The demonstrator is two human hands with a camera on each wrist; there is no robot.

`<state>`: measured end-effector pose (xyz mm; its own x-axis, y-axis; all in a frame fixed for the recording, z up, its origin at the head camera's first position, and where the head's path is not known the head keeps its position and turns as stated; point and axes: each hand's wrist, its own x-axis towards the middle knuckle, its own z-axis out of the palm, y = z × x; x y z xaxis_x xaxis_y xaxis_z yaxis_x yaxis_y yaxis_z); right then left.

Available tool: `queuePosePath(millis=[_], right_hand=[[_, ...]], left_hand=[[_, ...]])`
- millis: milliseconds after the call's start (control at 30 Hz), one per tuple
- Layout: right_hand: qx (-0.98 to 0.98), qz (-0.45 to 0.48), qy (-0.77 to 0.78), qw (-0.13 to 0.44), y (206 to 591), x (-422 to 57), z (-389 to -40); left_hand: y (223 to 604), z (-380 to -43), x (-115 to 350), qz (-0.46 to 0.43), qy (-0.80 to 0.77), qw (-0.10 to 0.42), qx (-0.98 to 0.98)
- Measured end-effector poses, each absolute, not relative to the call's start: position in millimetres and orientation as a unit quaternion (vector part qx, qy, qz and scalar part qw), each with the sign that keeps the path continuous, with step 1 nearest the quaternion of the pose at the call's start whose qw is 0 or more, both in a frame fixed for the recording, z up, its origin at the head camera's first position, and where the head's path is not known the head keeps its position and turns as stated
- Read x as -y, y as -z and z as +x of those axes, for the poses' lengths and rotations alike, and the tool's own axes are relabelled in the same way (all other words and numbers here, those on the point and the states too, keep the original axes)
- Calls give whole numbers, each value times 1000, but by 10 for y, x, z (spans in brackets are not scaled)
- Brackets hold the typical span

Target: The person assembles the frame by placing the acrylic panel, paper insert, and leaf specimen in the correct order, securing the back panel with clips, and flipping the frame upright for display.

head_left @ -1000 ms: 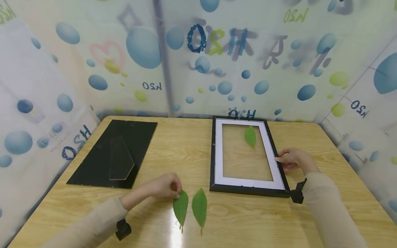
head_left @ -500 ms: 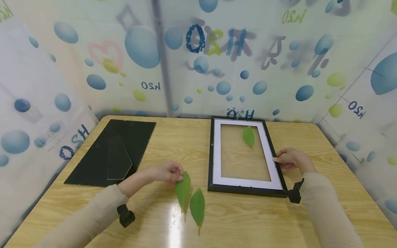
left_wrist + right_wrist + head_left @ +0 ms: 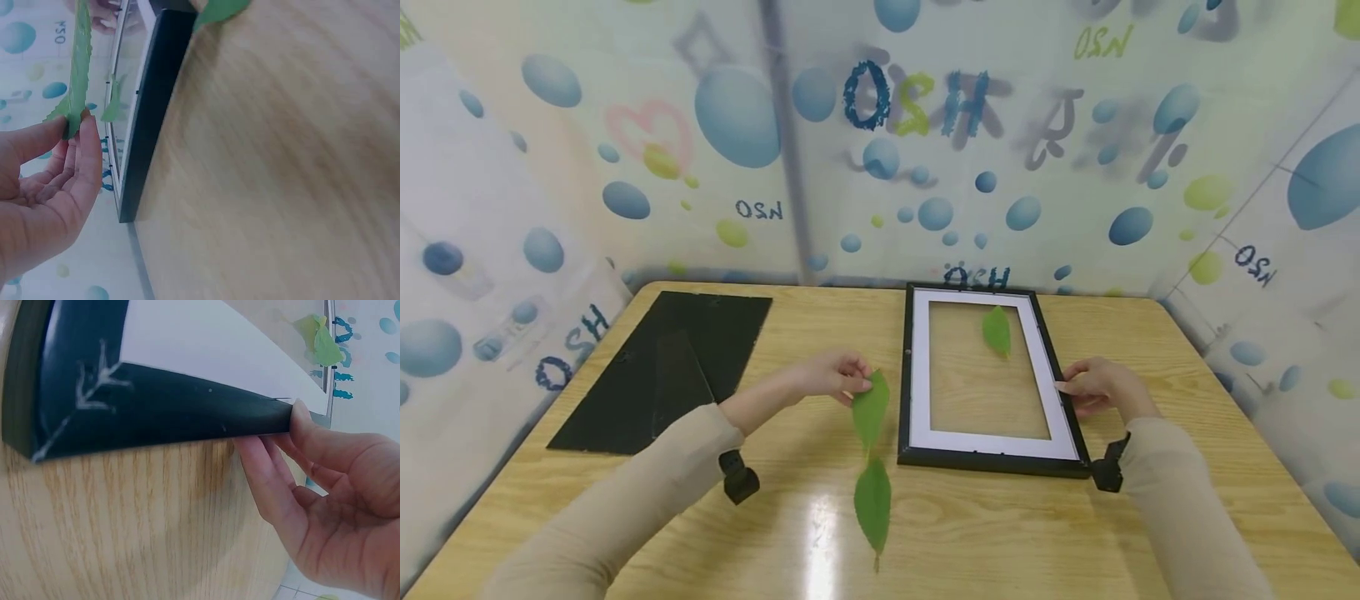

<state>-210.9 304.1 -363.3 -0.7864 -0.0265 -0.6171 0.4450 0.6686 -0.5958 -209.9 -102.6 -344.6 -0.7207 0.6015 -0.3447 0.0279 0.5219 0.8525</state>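
Observation:
My left hand (image 3: 833, 375) pinches the tip of a green leaf (image 3: 870, 410) between thumb and fingers, and the leaf hangs above the table just left of the picture frame. In the left wrist view the pinched leaf (image 3: 79, 69) stands out from the fingertips. My right hand (image 3: 1103, 390) grips the right side of the black picture frame (image 3: 992, 461), thumb on the edge and fingers beneath, as the right wrist view shows at the frame's side (image 3: 250, 412). Inside the white mat, near the top, lies another leaf (image 3: 997, 332). A third leaf (image 3: 872, 505) rests on the table in front.
A black backing board (image 3: 625, 367) with a stand leg lies at the left of the wooden table (image 3: 1015, 533). A patterned curtain (image 3: 880, 217) surrounds the table's back and sides. Each wrist wears a small black camera (image 3: 739, 477).
My left hand has lifted one leaf off the table and carried it away from me and to the right, toward the picture frame. The right hand keeps its hold on the frame.

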Motion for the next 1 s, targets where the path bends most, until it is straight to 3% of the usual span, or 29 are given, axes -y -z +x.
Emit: queuePosePath(millis=[633,867,1000], right_hand=[[-869,124,377,294,3647,-2997,-2091],[-875,131,369,285,3647,-2978,-2106],[-876,130,371,279,3645,-2970,-2099]], left_hand=[[3468,-2742,49,117,-490,283,-816],[4193,-3594,-193,92,-502,254,-821],[4370,-3881,-308,49,-494,244,-833]])
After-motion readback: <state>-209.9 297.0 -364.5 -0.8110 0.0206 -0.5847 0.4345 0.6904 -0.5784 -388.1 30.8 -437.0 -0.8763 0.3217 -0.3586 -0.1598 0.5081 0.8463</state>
